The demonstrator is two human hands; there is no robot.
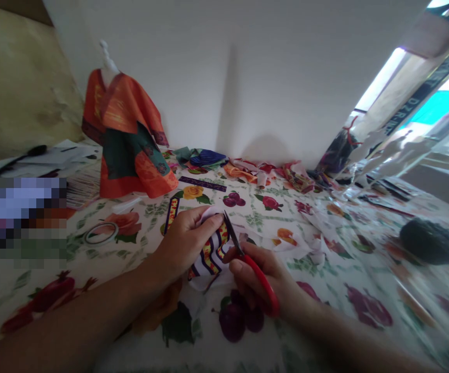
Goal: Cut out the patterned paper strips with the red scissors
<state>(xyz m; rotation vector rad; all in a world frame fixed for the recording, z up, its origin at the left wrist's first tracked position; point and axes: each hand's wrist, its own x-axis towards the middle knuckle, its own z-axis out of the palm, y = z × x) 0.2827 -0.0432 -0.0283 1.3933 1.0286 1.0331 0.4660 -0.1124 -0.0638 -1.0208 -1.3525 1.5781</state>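
Observation:
My left hand (187, 235) pinches a piece of patterned fabric (211, 254), white with dark, yellow and red bands, thumb on top. My right hand (261, 272) grips scissors (261, 282) with red handles. Their dark blades point up and away, against the right edge of the fabric near my left thumb. Whether the blades are apart or together I cannot tell. A cut strip (172, 215) with a yellow and red pattern lies just beyond my left hand. Farther back rests a dark purple strip (203, 184).
A small mannequin in an orange and green robe (125, 134) stands at the back left. A roll of tape (101, 233) lies in front of it. Fabric scraps (255, 171) line the wall. White scraps (309, 241) and a dark bundle (430, 241) lie to the right.

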